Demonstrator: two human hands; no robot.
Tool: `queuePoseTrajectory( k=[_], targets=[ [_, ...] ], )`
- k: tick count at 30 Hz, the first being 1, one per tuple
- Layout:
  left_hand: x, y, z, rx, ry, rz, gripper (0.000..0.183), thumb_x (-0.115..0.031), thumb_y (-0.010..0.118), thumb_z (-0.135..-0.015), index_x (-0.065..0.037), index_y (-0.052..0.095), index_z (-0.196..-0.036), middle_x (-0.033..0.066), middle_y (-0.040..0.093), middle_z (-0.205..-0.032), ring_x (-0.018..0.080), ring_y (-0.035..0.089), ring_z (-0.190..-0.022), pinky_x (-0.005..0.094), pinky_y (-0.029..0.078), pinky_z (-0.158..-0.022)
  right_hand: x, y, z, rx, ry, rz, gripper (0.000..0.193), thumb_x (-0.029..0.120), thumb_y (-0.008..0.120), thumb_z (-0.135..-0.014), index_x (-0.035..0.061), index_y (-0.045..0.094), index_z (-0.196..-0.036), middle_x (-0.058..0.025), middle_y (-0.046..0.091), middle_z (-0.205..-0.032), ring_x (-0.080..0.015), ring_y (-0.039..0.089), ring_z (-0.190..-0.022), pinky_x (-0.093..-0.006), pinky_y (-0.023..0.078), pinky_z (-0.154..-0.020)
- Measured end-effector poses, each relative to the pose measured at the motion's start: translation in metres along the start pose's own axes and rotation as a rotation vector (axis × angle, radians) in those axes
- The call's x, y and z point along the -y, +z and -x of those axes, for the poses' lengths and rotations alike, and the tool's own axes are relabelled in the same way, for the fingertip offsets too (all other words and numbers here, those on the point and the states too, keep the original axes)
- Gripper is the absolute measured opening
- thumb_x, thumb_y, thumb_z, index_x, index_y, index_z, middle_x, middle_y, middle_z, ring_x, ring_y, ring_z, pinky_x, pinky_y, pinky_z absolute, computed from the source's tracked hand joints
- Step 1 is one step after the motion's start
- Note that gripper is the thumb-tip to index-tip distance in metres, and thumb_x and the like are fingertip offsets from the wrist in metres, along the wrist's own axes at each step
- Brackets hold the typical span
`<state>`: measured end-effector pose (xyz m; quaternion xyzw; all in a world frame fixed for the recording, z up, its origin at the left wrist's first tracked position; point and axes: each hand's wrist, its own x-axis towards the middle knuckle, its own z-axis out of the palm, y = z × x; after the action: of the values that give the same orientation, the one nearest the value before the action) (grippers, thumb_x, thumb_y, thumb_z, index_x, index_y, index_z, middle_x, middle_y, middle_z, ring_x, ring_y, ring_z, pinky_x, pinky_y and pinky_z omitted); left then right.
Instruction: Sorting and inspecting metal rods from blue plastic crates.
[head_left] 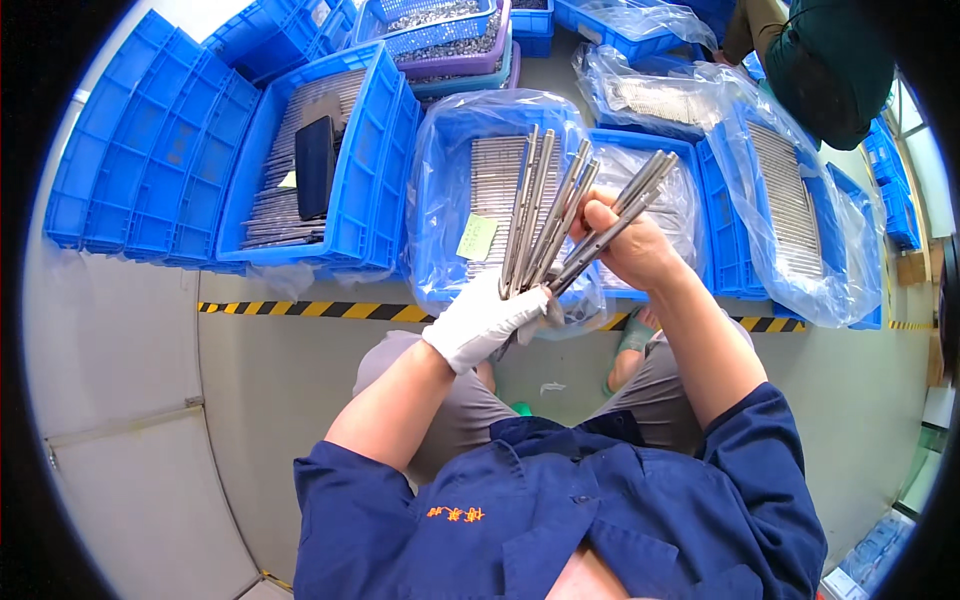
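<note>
My left hand (478, 322), in a white glove, is closed around the lower ends of a fanned bundle of shiny metal rods (532, 215). The rods stand up and lean away from me, with small notches or holes along them. My bare right hand (638, 245) grips a few of the rods (640, 192) at the bundle's right side, thumb laid near them. Their lower ends reach down to the gloved fingers. Below the rods is a blue crate (432, 245) lined with clear plastic, holding rows of similar rods and a yellow-green paper note (477, 237).
Left stands a blue crate (232, 215) of rods with a dark flat object (315, 168) on top, beside stacked blue crates (140, 140). Another plastic-lined crate (730, 230) is at right. Baskets (470, 65) of small parts stand behind. A person (830, 70) is at upper right. Striped tape (330, 309) crosses the floor.
</note>
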<state>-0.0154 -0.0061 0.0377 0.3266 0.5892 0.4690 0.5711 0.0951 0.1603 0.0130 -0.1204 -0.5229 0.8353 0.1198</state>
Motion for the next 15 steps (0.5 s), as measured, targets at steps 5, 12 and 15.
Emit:
queuePoseTrajectory(
  k=[5, 12, 15],
  targets=[
    [0.011, -0.002, 0.001, 0.023, -0.026, 0.082, 0.027, -0.029, 0.055, -0.08, -0.003, 0.057, -0.086, 0.0016, 0.055, -0.067, 0.0051, 0.045, -0.051, 0.0186, 0.034, -0.046, 0.002, 0.016, 0.001, -0.125, -0.047, 0.084, 0.021, 0.027, 0.049, -0.086, 0.0062, 0.054, -0.086, 0.0042, 0.046, -0.07, -0.0032, 0.04, -0.062, -0.0176, 0.033, -0.055],
    [0.008, 0.001, -0.003, -0.02, -0.058, 0.303, 0.023, -0.023, 0.05, -0.083, -0.002, 0.052, -0.093, 0.0042, 0.057, -0.072, 0.005, 0.043, -0.05, 0.0164, 0.033, -0.045, -0.003, 0.003, -0.005, -0.276, -0.033, -0.137, 0.027, 0.031, 0.047, -0.086, 0.0051, 0.054, -0.088, 0.0005, 0.046, -0.062, -0.0073, 0.044, -0.057, -0.0198, 0.035, -0.05],
    [0.006, -0.003, 0.0, -0.033, -0.057, 0.285, 0.021, -0.022, 0.05, -0.083, -0.001, 0.054, -0.088, 0.0045, 0.056, -0.069, 0.0046, 0.041, -0.048, 0.0166, 0.031, -0.042, 0.006, -0.015, -0.008, -0.301, -0.164, -0.151, 0.033, 0.037, 0.045, -0.086, 0.0052, 0.052, -0.088, -0.0006, 0.049, -0.069, -0.0086, 0.046, -0.059, -0.0227, 0.04, -0.055]
  ],
)
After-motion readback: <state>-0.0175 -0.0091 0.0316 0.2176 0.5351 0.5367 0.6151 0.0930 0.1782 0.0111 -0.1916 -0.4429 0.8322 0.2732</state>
